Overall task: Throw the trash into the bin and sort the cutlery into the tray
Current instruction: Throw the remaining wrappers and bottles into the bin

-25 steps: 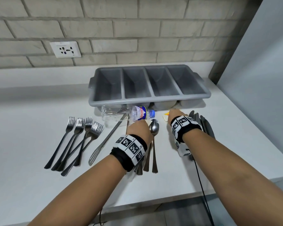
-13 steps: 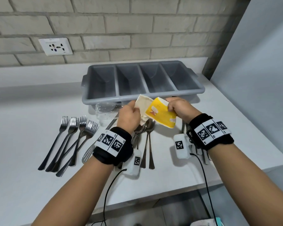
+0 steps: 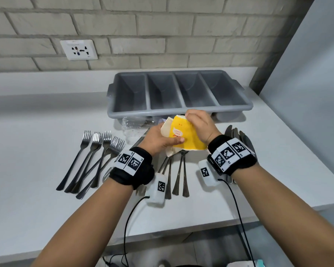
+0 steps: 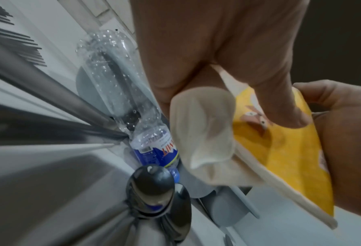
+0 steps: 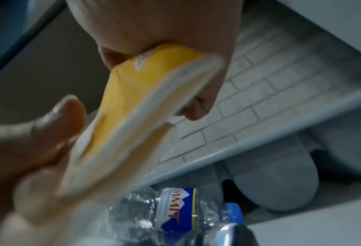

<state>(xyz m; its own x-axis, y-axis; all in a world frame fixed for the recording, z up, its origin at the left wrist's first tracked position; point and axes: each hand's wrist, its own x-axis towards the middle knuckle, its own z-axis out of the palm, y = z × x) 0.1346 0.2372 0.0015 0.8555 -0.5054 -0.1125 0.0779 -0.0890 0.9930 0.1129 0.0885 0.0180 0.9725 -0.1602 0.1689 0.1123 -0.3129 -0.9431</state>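
A yellow and cream paper wrapper [image 3: 183, 135] is held above the counter by both hands. My left hand [image 3: 158, 138] grips its left side, thumb pressed on the yellow face [image 4: 280, 144]. My right hand [image 3: 200, 125] pinches its top right edge [image 5: 154, 79]. A crushed clear plastic bottle [image 3: 132, 126] with a blue label [image 4: 154, 149] lies on the counter just in front of the grey four-compartment tray [image 3: 181, 110]. Several forks [image 3: 96, 151] lie at the left, spoons [image 3: 179, 174] under my hands, and dark knives [image 3: 237, 134] at the right behind my right wrist.
A white counter [image 3: 37, 151] runs to a brick wall with a socket [image 3: 78, 50]. A grey panel [image 3: 305, 93] bounds the right side. Cables [image 3: 237, 209] hang from my wrists over the counter's front edge. No bin shows in any view.
Both hands reached to the counter a second ago, then lifted the yellow wrapper. Since half a second ago they have come closer together, with the right hand now over the wrapper's top.
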